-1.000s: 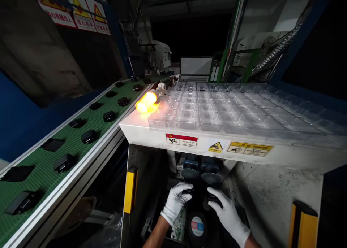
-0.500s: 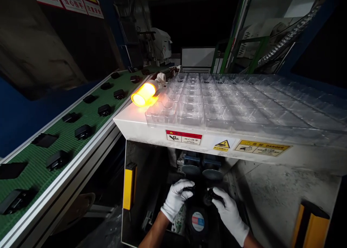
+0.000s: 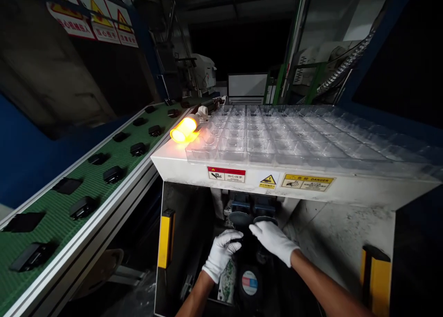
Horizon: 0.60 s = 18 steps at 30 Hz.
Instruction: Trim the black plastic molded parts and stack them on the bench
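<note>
Both of my hands wear white gloves and reach into the dark opening under a white machine top [image 3: 180, 162]. My left hand [image 3: 221, 256] is curled around a small black part [image 3: 238, 240] at its fingertips. My right hand [image 3: 273, 238] lies palm down, a little higher and further in. Its fingers reach over two round dark pads [image 3: 242, 219] below a blue fixture [image 3: 242, 206]. Whatever sits under its palm is hidden. A dark block with a round red, white and blue label [image 3: 249, 282] lies just below both hands.
Clear plastic blister trays [image 3: 294, 137] cover the machine top, with a lit orange lamp [image 3: 183, 130] at their left corner. A green conveyor [image 3: 58, 206] on the left carries several black parts [image 3: 113, 174]. Yellow posts [image 3: 166, 238] [image 3: 377, 275] flank the opening. Warning labels [image 3: 226, 174] line the front edge.
My right hand has lifted and moved forward and left, up to the round pads. My left hand has barely shifted. The view has tilted slightly.
</note>
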Each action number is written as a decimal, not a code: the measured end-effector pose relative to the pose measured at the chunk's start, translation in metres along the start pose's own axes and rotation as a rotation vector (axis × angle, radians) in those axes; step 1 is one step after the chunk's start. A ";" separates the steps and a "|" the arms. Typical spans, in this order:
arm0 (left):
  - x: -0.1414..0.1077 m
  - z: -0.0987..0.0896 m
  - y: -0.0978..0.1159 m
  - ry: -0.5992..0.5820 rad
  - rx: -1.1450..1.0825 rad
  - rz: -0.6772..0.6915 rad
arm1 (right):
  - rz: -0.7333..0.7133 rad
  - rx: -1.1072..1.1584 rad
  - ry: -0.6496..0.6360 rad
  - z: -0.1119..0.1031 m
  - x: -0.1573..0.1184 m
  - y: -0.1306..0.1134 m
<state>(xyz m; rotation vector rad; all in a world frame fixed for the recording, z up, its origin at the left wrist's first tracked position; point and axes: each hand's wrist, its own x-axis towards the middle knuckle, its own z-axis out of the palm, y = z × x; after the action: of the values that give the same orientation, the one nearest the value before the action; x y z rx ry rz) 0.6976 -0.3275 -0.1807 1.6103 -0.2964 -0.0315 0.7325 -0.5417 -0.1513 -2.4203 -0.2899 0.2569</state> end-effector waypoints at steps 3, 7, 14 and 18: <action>0.001 0.002 0.008 0.021 -0.018 -0.072 | 0.089 -0.120 -0.115 0.011 0.014 -0.003; 0.007 0.009 0.006 0.059 -0.093 -0.184 | 0.136 -0.261 -0.114 0.017 0.012 0.002; 0.001 0.013 -0.011 0.033 -0.243 -0.204 | 0.008 -0.272 -0.112 0.011 0.016 -0.039; 0.001 0.017 -0.017 0.011 -0.278 -0.227 | -0.118 -0.189 -0.222 0.036 0.041 -0.077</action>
<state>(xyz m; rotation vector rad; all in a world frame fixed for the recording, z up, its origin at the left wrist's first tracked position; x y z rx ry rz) 0.6980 -0.3434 -0.1988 1.3596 -0.0939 -0.2279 0.7512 -0.4510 -0.1325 -2.5508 -0.5782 0.4647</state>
